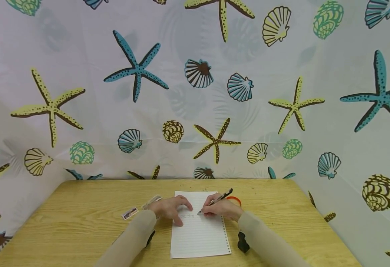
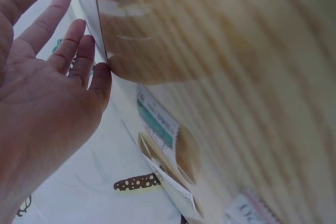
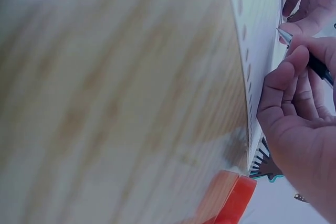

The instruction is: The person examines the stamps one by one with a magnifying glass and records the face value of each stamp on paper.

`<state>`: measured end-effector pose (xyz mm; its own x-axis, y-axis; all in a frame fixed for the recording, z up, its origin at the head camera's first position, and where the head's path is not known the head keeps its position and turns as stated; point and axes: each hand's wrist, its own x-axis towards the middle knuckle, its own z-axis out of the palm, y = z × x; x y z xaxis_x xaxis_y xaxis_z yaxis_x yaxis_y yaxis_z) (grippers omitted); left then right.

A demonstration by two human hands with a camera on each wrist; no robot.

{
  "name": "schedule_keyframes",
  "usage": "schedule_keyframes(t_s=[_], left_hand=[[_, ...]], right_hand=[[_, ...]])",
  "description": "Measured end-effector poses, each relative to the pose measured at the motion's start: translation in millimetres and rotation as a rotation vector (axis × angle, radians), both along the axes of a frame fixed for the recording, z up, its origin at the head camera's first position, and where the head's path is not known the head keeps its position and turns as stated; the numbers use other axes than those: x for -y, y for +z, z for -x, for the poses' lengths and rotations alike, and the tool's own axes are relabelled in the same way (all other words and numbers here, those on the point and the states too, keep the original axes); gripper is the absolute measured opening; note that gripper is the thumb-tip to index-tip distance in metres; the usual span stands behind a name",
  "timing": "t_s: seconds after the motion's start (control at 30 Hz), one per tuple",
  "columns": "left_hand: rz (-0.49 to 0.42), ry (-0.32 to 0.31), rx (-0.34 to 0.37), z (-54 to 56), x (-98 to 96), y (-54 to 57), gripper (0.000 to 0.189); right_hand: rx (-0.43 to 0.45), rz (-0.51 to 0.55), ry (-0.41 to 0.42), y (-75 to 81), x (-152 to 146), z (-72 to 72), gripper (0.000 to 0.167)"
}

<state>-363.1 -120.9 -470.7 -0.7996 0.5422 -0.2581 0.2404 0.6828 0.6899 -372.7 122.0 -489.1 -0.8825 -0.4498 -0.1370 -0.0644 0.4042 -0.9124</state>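
A sheet of lined paper (image 1: 200, 239) with holes down its right edge lies on the table, a faint line of handwriting across its upper part. My left hand (image 1: 171, 208) rests on the sheet's left side, its fingers spread and fairly straight. In my right hand (image 1: 224, 208) a dark pen (image 1: 222, 195) is pinched between thumb and fingers, tilted, its tip at the paper beside the writing. The right wrist view shows the pen's silver tip (image 3: 284, 35) and the fingers curled behind it.
Postage stamps lie left of my left hand: one small stamp (image 1: 129, 213) and others partly behind the hand, including a green one (image 2: 157, 121). An orange-red ring (image 1: 235, 200) sits just beyond my right hand. A shell-and-starfish patterned curtain (image 1: 181, 107) hangs behind the wooden table (image 1: 91, 207).
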Motion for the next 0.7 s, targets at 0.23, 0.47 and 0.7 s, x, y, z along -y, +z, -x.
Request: schedule_keyframes(t_s=[0.23, 0.47, 0.7], left_hand=[[0.004, 0.005, 0.008, 0.2, 0.6, 0.1, 0.049], [0.006, -0.003, 0.010, -0.9, 2.0, 2.0, 0.049], [0.005, -0.005, 0.011, -1.5, 2.6, 1.0, 0.049]], right_hand=[[0.024, 0.001, 0.040, 1.5, -0.2, -0.4, 0.013], [0.032, -0.021, 0.036, 1.0, 0.8, 1.5, 0.013], [0.044, -0.032, 0.027, 2.9, 2.2, 0.3, 0.016]])
